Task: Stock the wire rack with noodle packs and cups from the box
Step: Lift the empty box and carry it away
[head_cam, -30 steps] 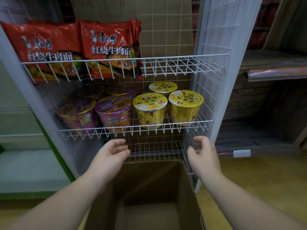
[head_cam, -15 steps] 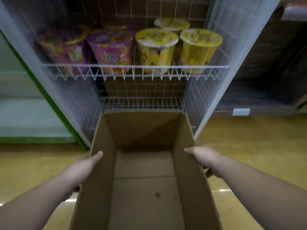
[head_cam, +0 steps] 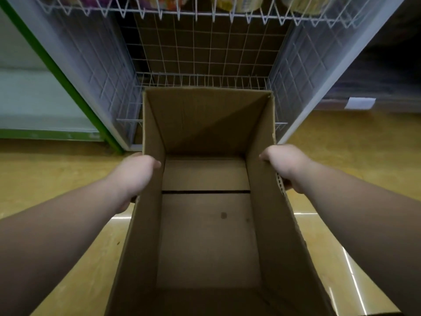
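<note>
An open brown cardboard box (head_cam: 208, 236) stands on the floor right below me, and nothing lies inside it. My left hand (head_cam: 134, 176) grips the top edge of its left wall, thumb inside. My right hand (head_cam: 284, 166) grips the top edge of its right wall. Behind the box stands the white wire rack (head_cam: 205, 80). Only the bottoms of the noodle cups (head_cam: 237, 2) show on its shelf at the top edge of the view. The rack's lowest shelf holds nothing that I can see.
A yellow floor (head_cam: 52, 179) spreads on both sides of the box. A green-edged cabinet (head_cam: 34, 99) stands to the left of the rack. Dark wooden shelving with a white label (head_cam: 360, 103) is on the right.
My view has tilted down from the stocked shelves to the box. Both hands dropped from in front of the rack and took hold of the box's side walls.
</note>
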A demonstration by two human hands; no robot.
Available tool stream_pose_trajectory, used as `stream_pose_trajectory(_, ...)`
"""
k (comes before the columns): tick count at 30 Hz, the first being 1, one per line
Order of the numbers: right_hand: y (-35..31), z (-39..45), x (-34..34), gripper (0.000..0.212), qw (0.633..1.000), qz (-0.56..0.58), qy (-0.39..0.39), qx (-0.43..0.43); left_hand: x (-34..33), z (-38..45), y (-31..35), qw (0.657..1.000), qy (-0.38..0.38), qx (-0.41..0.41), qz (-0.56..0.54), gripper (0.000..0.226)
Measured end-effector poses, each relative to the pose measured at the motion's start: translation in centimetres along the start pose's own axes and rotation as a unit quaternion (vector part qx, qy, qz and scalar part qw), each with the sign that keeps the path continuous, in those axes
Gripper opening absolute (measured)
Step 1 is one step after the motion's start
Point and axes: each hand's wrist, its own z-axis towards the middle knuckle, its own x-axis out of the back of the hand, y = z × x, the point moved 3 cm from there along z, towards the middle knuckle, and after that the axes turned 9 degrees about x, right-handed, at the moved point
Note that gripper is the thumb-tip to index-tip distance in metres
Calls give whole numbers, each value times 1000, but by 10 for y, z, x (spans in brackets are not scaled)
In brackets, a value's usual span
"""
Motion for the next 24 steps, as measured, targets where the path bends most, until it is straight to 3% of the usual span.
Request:
stream_pose_trajectory(3,2,0,2,28,1000,3,0,-8,11,12,-6,1000,1,7,6,64)
stream_pose_trajectory(8,3,1,-2,35,1000,1,8,-16,14,11,-4,999,15,8,35,46)
stream_pose_trajectory(11,-1,1,-6,29,999,18,18,-29,8,12,-3,998,33,30,36,62)
stream_pose_trajectory(15,-3,-9,4,15,994,40,98,-27,9,-7,5,992,112,14,63,21)
stream_pose_trajectory(17,-2,-19,11,24,992,41,114,-29,11,-21,5,988,123,17,87,21)
stream_pose_trajectory(20,2,-39,9,50,996,21,65,-54,5,-37,1,988,113,28,100,35)
stream_pose_trajectory(24,0,-73,-5,55,996,-35,50,-72,-11,-61,-2,984,105,44,137,38)
